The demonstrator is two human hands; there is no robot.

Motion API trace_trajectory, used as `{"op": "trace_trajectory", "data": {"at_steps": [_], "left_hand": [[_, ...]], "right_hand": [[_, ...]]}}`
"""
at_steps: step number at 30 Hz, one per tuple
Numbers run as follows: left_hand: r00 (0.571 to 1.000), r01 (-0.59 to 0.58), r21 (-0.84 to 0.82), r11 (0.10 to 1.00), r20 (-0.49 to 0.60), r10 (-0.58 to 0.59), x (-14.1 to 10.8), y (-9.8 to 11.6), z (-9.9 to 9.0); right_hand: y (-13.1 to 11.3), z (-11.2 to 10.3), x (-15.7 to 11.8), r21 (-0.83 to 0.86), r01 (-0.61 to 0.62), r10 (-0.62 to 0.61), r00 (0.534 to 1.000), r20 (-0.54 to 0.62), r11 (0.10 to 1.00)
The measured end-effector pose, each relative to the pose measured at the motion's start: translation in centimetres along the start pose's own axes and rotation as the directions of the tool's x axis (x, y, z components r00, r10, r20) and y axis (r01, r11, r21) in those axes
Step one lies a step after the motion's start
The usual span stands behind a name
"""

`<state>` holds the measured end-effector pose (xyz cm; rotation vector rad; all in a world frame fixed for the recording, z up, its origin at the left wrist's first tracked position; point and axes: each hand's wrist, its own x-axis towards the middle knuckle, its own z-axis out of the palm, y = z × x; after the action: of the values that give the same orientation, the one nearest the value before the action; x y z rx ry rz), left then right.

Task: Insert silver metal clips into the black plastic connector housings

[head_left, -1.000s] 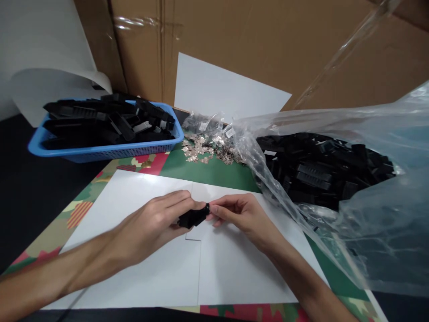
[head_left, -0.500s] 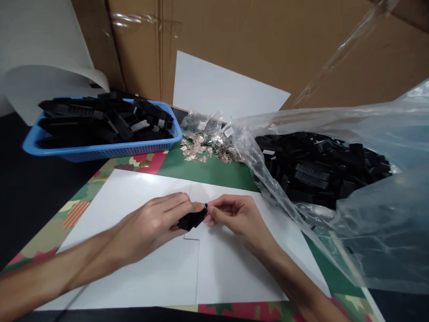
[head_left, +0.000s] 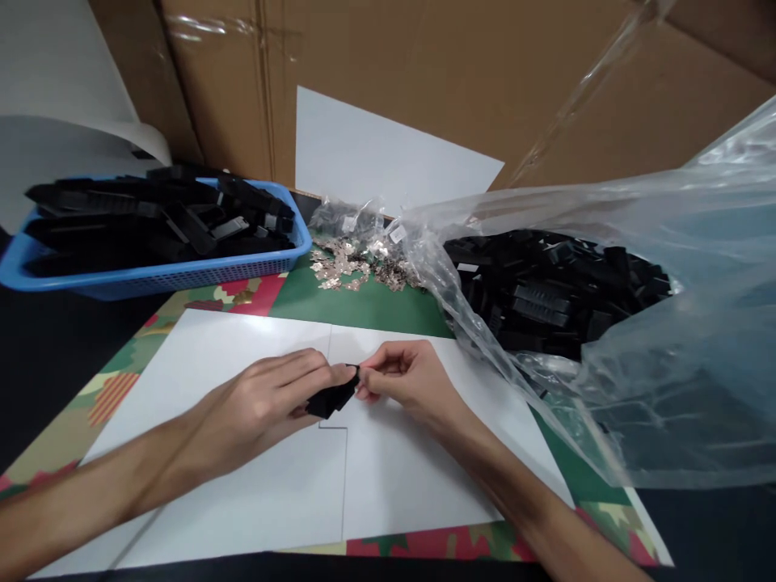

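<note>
My left hand [head_left: 267, 396] is closed round a small black plastic part [head_left: 331, 398], thumb side toward the middle of the white sheets [head_left: 242, 501]. The part is tilted, and its left end is covered by the fingers. At its right end, the fingertips of my right hand [head_left: 409, 376] are pinched together against it. Whatever lies between those fingertips is hidden. Beyond the hands, small flat metal pieces [head_left: 348, 263] lie in a loose pile on the green surface [head_left: 357, 305].
A blue basket [head_left: 242, 269] heaped with long black parts stands at the back left. On the right, a large clear plastic bag [head_left: 660, 404] lies open with many black parts [head_left: 546, 299] inside. Behind rises a cardboard wall [head_left: 388, 48] with a white sheet [head_left: 376, 149] leaning on it.
The whole scene has shifted left in the picture as the head turned slightly. Both hands stay at the black part, with hardly any change in grip.
</note>
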<state>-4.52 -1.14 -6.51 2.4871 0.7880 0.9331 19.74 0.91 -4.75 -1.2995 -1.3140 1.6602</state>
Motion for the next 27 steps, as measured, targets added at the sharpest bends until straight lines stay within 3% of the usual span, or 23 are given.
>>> {"op": "trace_trajectory", "data": {"at_steps": [3,4,6,8,10,13,17,21,24,27], "left_hand": [[0.982,0.155,-0.099,0.983,-0.098,-0.164,0.9,0.7,-0.2],[0.952,0.254,-0.157,0.954,-0.134,-0.276,1.4,1.0,-0.4],[0.838,0.463,-0.32,0.826,-0.143,-0.526,2.4,1.4,-0.7],[0.719,0.588,-0.491,0.643,-0.046,-0.693,3.2,1.6,-1.0],[0.664,0.612,-0.614,0.498,0.056,-0.746,3.8,1.7,-1.1],[0.65,0.592,-0.703,0.393,0.13,-0.748,4.0,1.8,-1.1],[0.639,0.587,-0.734,0.341,0.162,-0.752,4.0,1.8,-1.0],[0.63,0.6,-0.745,0.293,0.213,-0.747,4.0,1.4,-1.2],[0.635,0.629,-0.723,0.286,0.266,-0.726,3.9,0.9,-1.5],[0.656,0.63,-0.724,0.279,0.305,-0.69,3.7,0.5,-1.8]], "right_hand": [[-1.1,-0.6,-0.8,-0.064,0.057,-0.052,0.996,0.079,0.996],[-1.4,-0.7,-1.3,-0.12,0.111,-0.102,0.992,0.081,0.987],[-1.7,-0.5,-2.2,-0.253,0.277,-0.272,0.961,0.056,0.927],[-1.3,0.0,-2.8,-0.386,0.457,-0.479,0.877,0.044,0.801],[-0.3,0.7,-2.9,-0.516,0.584,-0.652,0.755,0.063,0.627],[1.1,1.7,-2.6,-0.676,0.606,-0.776,0.626,0.08,0.419],[1.6,2.0,-2.3,-0.753,0.58,-0.793,0.595,0.131,0.311],[1.2,1.4,-2.3,-0.733,0.641,-0.798,0.554,0.239,0.226],[0.8,1.1,-2.5,-0.681,0.698,-0.792,0.536,0.292,0.222],[0.2,1.0,-2.8,-0.615,0.718,-0.775,0.576,0.261,0.326]]}}
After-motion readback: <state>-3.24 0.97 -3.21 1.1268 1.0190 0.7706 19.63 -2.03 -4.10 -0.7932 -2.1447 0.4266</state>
